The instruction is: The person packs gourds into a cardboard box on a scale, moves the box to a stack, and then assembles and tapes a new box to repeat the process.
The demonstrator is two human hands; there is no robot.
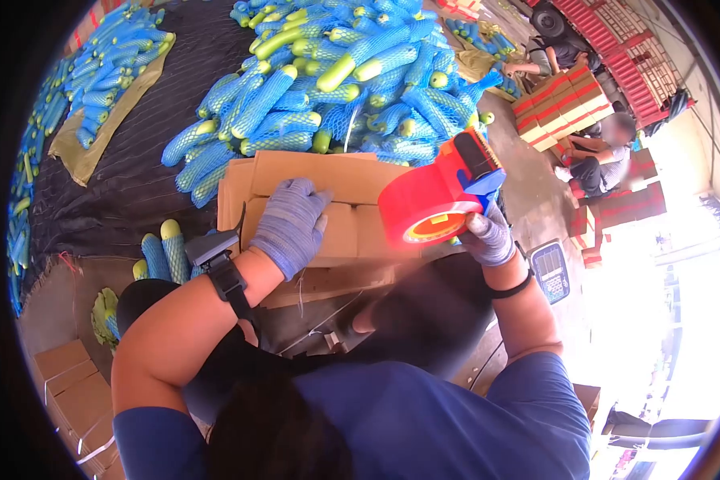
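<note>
My left hand (290, 226), in a grey-blue knit glove, rests palm down on the cardboard box (352, 180) in front of me; its fingers lie on the brown flaps and hold nothing. Gripped in my gloved right hand (490, 238) is a tape dispenser (464, 180) with a blue part and a wide roll of red tape. The dispenser is raised above the right end of the box, its toothed edge pointing up and away. Part of my right hand is hidden behind the roll.
Beyond the box lies a big heap of long green vegetables in blue net sleeves (328, 88); another pile (108, 72) is at left. Flat cardboard (76, 392) sits lower left. A digital scale (550, 272) stands at right. Two people work near taped cartons (560, 108).
</note>
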